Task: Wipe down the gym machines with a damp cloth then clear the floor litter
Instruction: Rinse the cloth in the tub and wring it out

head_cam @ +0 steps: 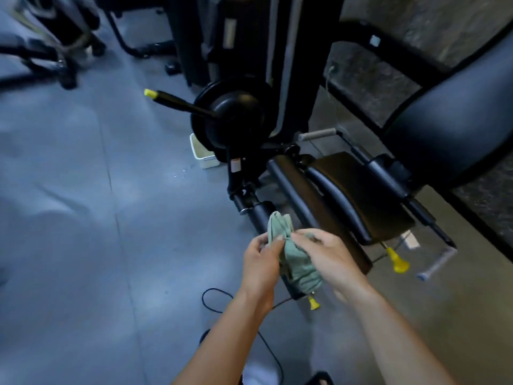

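Observation:
A pale green cloth (297,259) is bunched between both hands, in front of a black gym machine (358,195). My left hand (261,268) pinches the cloth's left edge with thumb and fingers. My right hand (330,259) grips the cloth from the right, fingers curled over it. The cloth's lower end hangs down between my wrists. Behind the hands runs the machine's black padded roller bar (299,190), next to a dark seat pad (363,195).
A white tub (204,157) stands on the grey floor by the machine's round pivot (233,118). Yellow adjustment knobs (398,261) stick out near the seat. A black cable (216,298) loops on the floor below my left wrist. Another machine's frame (55,56) fills the far left.

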